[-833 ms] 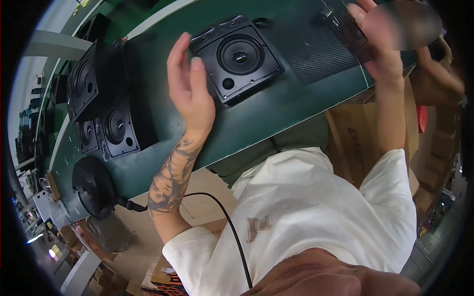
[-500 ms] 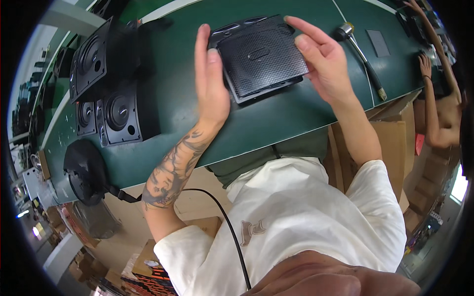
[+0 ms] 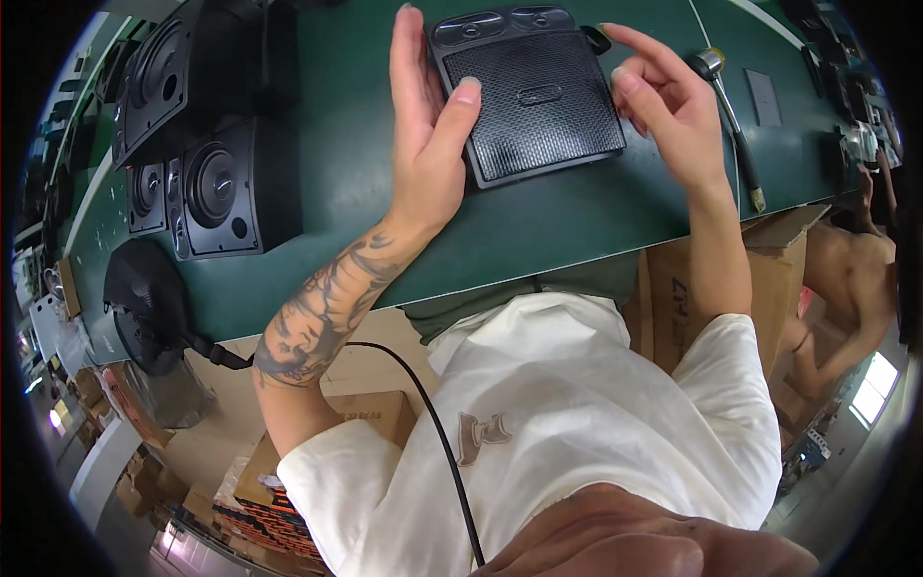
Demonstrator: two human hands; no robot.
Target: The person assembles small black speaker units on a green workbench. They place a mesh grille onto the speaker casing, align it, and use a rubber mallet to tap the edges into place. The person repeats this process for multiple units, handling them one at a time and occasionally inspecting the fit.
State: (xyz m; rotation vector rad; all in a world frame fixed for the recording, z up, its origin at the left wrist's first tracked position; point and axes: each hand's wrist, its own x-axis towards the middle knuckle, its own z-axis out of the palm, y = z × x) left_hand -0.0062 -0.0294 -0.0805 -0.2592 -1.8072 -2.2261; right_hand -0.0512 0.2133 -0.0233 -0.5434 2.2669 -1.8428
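Observation:
A black speaker [image 3: 505,21] lies face up on the green workbench, a perforated grille [image 3: 538,125] covering the lower part of its front. The grille looks flush with the frame. Along the speaker's left side my left hand [image 3: 428,139] presses its fingers, and its thumb rests on the grille's left edge, gripping the box. Just off the right side is my right hand [image 3: 678,115], holding nothing visible, with the forefinger stretched out and the other fingers loosely bent. Beyond that forefinger's tip a small black part [image 3: 596,38] sticks out beside the speaker; its kind is unclear.
Several speakers without grilles [image 3: 216,188] stand at the left of the workbench [image 3: 365,279]. A mallet [image 3: 735,135] and a flat grey piece [image 3: 762,96] lie to the right. A black mesh-covered object [image 3: 144,298] sits at the near left edge. Cardboard boxes [image 3: 673,298] and another person [image 3: 851,279] are at right.
The grille, tilted and offset before, now sits squarely on the speaker. My right hand has let go of its edge and drawn off rightward; my left thumb has come onto the grille.

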